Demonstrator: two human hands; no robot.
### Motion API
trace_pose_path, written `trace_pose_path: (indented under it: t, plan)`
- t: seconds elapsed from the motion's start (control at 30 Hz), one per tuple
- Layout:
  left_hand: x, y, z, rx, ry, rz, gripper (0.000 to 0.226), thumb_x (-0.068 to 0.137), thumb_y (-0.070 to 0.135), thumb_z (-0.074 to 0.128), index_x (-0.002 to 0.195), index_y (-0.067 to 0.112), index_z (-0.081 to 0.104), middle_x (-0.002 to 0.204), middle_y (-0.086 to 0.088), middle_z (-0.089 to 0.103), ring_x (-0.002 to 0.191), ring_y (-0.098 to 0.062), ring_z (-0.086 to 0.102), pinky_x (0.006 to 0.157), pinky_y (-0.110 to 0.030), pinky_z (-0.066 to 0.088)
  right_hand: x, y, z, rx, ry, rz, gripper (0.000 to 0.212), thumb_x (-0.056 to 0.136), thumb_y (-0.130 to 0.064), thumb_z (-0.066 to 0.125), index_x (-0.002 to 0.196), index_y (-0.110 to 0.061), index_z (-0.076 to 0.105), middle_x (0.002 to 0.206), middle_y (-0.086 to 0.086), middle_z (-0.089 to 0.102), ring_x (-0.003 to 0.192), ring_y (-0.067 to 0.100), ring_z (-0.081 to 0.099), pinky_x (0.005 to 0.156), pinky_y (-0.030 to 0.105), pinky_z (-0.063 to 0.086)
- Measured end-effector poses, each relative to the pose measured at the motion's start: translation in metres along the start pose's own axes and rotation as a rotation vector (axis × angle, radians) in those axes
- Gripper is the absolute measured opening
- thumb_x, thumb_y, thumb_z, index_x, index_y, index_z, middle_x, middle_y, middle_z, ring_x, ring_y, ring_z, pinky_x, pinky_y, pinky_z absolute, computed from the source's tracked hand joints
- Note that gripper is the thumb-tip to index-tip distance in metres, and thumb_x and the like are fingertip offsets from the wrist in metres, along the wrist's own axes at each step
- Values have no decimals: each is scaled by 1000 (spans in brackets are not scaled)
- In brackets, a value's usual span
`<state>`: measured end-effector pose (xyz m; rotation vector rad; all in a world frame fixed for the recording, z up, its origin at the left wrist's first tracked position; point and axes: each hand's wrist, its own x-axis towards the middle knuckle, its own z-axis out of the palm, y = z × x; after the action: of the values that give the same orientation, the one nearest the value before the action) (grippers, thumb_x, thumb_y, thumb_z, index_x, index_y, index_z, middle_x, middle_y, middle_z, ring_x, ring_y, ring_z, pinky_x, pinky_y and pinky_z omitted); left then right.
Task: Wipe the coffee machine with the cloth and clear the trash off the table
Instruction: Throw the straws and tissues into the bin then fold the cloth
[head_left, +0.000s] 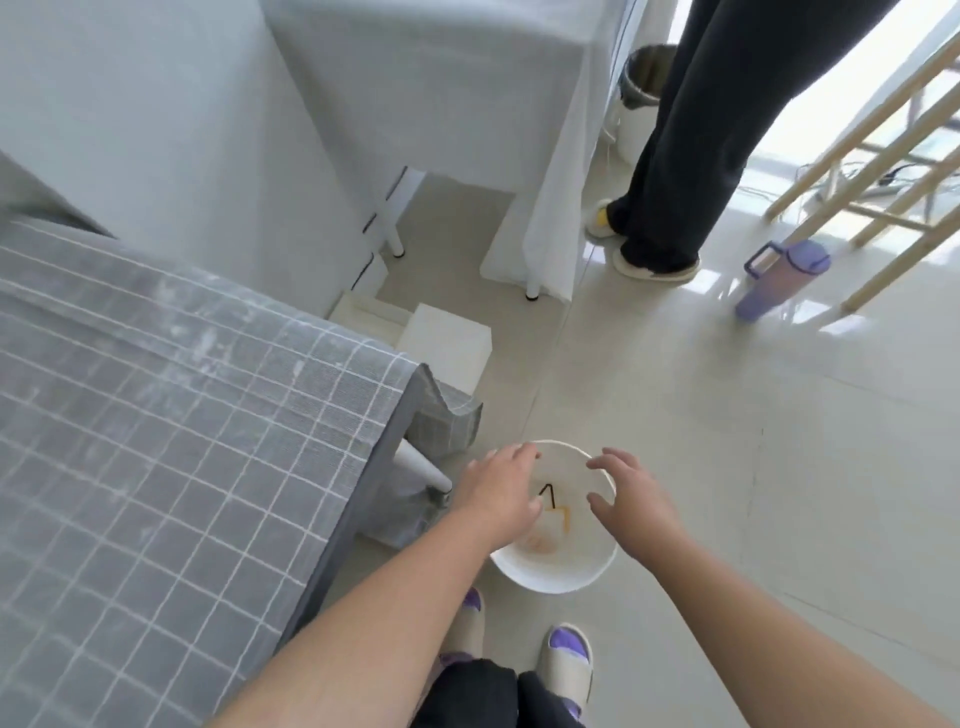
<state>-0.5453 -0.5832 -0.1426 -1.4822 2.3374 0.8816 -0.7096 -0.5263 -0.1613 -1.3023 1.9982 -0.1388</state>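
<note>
Bin: a round white bin (545, 577) stands upright on the floor, mouth facing up.
Trash: it lies inside the bin, off the bench. A thin black straw (548, 493) is bent into a V, tip pointing away from the wearer. Just nearer than it lies a yellow strip (564, 519), its long axis running near to far. Pale pinkish scraps (537, 543) sit at the bin's near side; what they are cannot be told.
Left grip (498, 493): over the bin's left rim, fingers loosely spread, holding nothing. Whether it touches the rim cannot be told.
Right grip (631, 506): over the bin's right rim, fingers and thumb spread wide, holding nothing.
Bench (156, 415): left of the bin, covered in a grey cloth with a white grid; its corner hangs just beside the bin.
Floor (701, 467): pale glossy tiles under the bin.
Wearer's feet: 2 light slippers (566, 660) over purple socks, just nearer than the bin.
Room: beyond the bin stands a white box (447, 343), and farther off, white-draped tables (467, 78). A second person in dark trousers (701, 130) stands well beyond the bin. To the bin's far right are a purple tumbler (779, 280) and a wooden rack (883, 156).
</note>
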Motion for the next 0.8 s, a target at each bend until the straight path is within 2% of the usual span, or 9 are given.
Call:
trace_pose_path:
  t: [0.2,0.37,0.47,0.57,0.7,0.8]
  plan:
    - [-64,8,-87,-18,353,-55,47,90,33,54,134,21,41,135,-2,51,125,-24,45,101,-41,37,-19,-81,-61,-56,120,-313,32,89,-21,58,121,-19,57,140,0,48,129,22,44,103,30,35]
    - [-151,-27,-122,-65,549,-255,43,91,32,54,131,20,45,131,-3,52,121,-26,47,100,-41,39,-54,-169,-66,-129,117,-579,30,87,-17,59,117,-17,61,129,1,55,119,23,52,96,32,41]
    - [-214,-60,-124,-87,625,-383,44,92,32,52,133,19,43,133,-4,51,123,-26,47,101,-41,40,-85,-225,-43,-160,61,-721,28,88,-18,58,116,-19,61,130,1,55,110,22,57,89,30,43]
    - [-275,-93,-115,-121,667,-530,45,94,32,51,135,20,41,137,-2,48,126,-24,44,103,-42,39,-125,-276,-12,-237,-35,-858,31,93,-23,53,124,-22,56,137,-3,49,107,17,57,87,26,42]
    - [-356,-137,-91,-164,733,-718,41,92,33,54,130,22,45,132,-1,52,123,-24,47,97,-40,40,-174,-329,38,-289,-145,-1007,30,94,-28,51,124,-25,55,136,-6,48,99,13,57,77,21,44]
    - [-408,-170,-68,-207,768,-838,39,91,31,56,128,21,47,131,1,54,123,-22,48,97,-38,42,-202,-358,82,-336,-222,-1103,29,94,-26,51,122,-24,56,131,-6,51,104,13,56,78,21,42]
